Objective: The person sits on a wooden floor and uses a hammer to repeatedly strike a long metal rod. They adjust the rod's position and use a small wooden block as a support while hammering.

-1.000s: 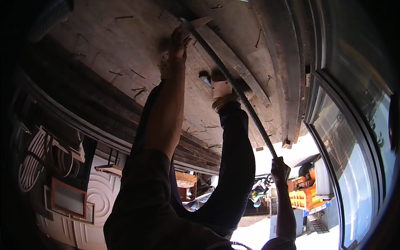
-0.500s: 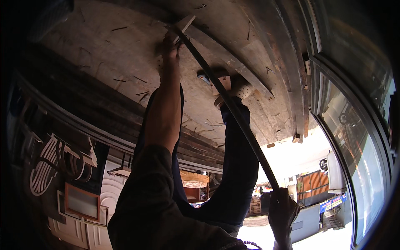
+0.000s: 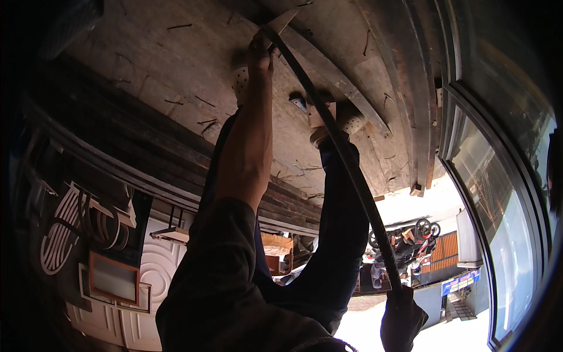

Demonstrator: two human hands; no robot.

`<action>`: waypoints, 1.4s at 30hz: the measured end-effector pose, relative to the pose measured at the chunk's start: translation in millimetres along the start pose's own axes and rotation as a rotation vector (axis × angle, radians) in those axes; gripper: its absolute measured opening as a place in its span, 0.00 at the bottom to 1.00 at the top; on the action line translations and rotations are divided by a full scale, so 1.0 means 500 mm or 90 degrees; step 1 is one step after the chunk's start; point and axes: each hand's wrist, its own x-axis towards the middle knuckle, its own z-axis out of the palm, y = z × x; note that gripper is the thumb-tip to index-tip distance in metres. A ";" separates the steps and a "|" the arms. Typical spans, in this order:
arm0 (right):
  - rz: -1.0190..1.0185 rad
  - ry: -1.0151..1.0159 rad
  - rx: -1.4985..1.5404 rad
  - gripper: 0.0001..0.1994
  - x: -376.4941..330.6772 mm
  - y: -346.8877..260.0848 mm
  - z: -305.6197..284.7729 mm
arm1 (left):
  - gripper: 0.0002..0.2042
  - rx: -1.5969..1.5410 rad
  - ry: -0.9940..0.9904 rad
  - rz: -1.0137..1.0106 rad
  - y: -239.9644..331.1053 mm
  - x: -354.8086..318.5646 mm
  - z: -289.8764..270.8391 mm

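Up at the ceiling (image 3: 146,76), left hand (image 3: 260,50) pinched the bar (image 3: 346,170) tip; right hand (image 3: 340,126) steadied mid-bar, grip unclear. Likely positioning; next, firm bracing needed.

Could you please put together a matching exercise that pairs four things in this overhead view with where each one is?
Things:
1. left hand
2. right hand
3. long dark bar
4. glazed window frame

Places:
A. along the picture's right edge
B. raised to the wooden ceiling, at the bar's upper end
C. low in the picture, gripping the bar's lower end
D. running diagonally between the two hands

Pairs: 1-B, 2-C, 3-D, 4-A
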 end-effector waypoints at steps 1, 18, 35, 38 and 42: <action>0.005 -0.002 -0.005 0.05 -0.008 -0.012 -0.011 | 0.22 0.000 0.000 -0.012 -0.001 -0.011 0.009; -0.019 -0.052 0.011 0.06 0.047 0.051 0.098 | 0.23 -0.005 -0.008 0.036 -0.009 0.006 -0.001; -0.002 -0.088 -0.033 0.07 -0.104 -0.219 -0.089 | 0.16 0.102 -0.051 0.056 0.006 -0.006 -0.013; -0.001 -0.089 -0.004 0.07 -0.072 -0.104 0.035 | 0.13 0.049 -0.023 -0.012 0.017 0.000 0.003; -0.078 0.056 0.037 0.07 0.064 0.063 0.210 | 0.15 -0.060 -0.043 -0.012 -0.031 0.024 -0.016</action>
